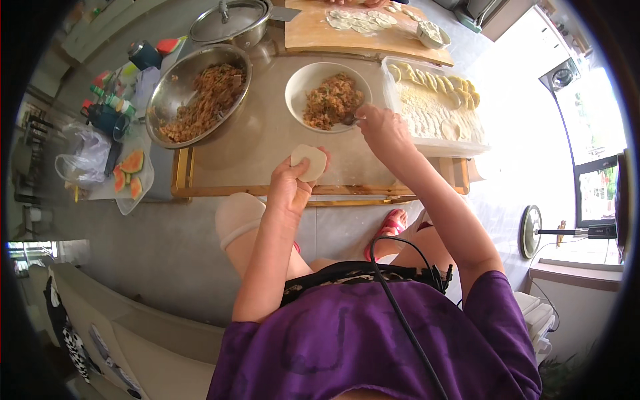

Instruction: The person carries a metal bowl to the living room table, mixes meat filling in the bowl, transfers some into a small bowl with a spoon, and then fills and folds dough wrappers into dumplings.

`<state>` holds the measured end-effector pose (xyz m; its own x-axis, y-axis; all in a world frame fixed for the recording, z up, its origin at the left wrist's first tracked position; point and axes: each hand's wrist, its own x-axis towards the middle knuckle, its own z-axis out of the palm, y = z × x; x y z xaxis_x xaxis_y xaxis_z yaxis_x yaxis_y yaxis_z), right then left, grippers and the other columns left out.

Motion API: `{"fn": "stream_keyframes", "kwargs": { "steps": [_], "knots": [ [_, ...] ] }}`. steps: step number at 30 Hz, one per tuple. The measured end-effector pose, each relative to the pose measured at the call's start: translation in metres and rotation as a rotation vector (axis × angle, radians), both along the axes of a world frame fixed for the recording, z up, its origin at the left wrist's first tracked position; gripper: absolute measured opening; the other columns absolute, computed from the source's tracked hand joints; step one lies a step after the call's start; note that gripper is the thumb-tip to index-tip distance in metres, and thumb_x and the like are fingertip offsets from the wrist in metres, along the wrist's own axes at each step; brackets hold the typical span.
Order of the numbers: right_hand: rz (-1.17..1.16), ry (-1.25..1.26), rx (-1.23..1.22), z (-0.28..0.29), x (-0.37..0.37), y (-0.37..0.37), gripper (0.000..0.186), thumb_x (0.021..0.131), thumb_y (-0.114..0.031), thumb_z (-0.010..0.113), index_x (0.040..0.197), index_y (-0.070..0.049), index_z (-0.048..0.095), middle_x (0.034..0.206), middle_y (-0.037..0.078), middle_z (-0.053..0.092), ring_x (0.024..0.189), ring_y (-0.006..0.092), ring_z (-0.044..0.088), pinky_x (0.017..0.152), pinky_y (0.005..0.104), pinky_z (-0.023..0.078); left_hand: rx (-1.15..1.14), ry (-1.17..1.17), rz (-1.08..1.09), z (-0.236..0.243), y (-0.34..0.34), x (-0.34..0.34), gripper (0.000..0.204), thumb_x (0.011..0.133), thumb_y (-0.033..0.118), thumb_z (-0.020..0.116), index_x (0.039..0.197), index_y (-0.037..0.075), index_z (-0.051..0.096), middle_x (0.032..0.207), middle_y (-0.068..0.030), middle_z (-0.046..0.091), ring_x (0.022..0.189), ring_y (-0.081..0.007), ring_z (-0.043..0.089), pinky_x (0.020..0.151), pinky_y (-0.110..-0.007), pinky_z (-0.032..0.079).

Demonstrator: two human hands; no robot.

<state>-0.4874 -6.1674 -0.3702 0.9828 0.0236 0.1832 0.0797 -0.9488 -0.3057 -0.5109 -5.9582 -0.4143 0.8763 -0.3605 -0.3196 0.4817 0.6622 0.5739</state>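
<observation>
A round, flat dumpling wrapper [309, 164] lies on my left hand [292, 181], my thumb pressing on its face and the fingers beneath it. My right hand [385, 133] grips a metal spoon [349, 120], whose bowl end dips into the reddish-brown filling [333, 100]. That filling sits in a white bowl [293, 90] on the low table. To the right of the bowl stands a clear plastic tray [437, 148] dusted with flour, with a row of folded dumplings [433, 81] along its far side.
A large steel bowl [160, 93] of more filling stands left, with a lidded pot [230, 23] behind it. Across the table, another person's hands [360, 3] are at a wooden board [303, 37] with several wrappers [360, 21]. Watermelon pieces [131, 167] lie at the far left.
</observation>
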Motion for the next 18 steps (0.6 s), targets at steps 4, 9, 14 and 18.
{"fn": "stream_keyframes", "kwargs": {
  "steps": [4, 9, 14, 18],
  "knots": [
    [-0.029, 0.021, -0.044, 0.007, 0.003, 0.0, 0.011, 0.084, -0.012, 0.055, 0.089, -0.004, 0.059, 0.077, 0.019, 0.064, 0.074, 0.0378, 0.063, 0.066, 0.0465, 0.05, 0.057, 0.076, 0.045, 0.009, 0.011, 0.012, 0.028, 0.094, 0.012, 0.048, 0.113, -0.009, 0.048, 0.111, -0.0224, 0.058, 0.104, -0.0329, 0.059, 0.091, -0.039, 0.052],
    [0.083, -0.136, 0.071, 0.026, 0.0, 0.008, 0.015, 0.087, -0.011, 0.047, 0.086, -0.003, 0.06, 0.08, 0.019, 0.064, 0.077, 0.0369, 0.063, 0.068, 0.0442, 0.051, 0.017, 0.117, 0.062, -0.001, 0.016, 0.028, 0.028, 0.094, 0.014, 0.047, 0.11, -0.009, 0.048, 0.111, -0.0237, 0.057, 0.103, -0.0352, 0.059, 0.092, -0.041, 0.052],
    [0.044, -0.08, 0.063, 0.006, 0.012, 0.024, 0.014, 0.086, -0.012, 0.051, 0.094, -0.005, 0.061, 0.085, 0.017, 0.065, 0.079, 0.0347, 0.063, 0.07, 0.0431, 0.05, 0.002, 0.036, 0.029, -0.009, 0.013, 0.035, 0.027, 0.092, 0.005, 0.043, 0.113, -0.011, 0.045, 0.113, -0.0246, 0.055, 0.104, -0.0373, 0.058, 0.094, -0.044, 0.05],
    [0.056, -0.098, 0.113, -0.012, 0.014, 0.032, 0.015, 0.087, -0.016, 0.05, 0.09, -0.004, 0.06, 0.082, 0.017, 0.065, 0.075, 0.0355, 0.063, 0.068, 0.0447, 0.05, 0.037, 0.052, 0.13, 0.001, 0.008, 0.039, 0.023, 0.091, 0.002, 0.043, 0.108, -0.011, 0.048, 0.108, -0.0203, 0.056, 0.1, -0.0313, 0.059, 0.092, -0.044, 0.053]
  ]
}}
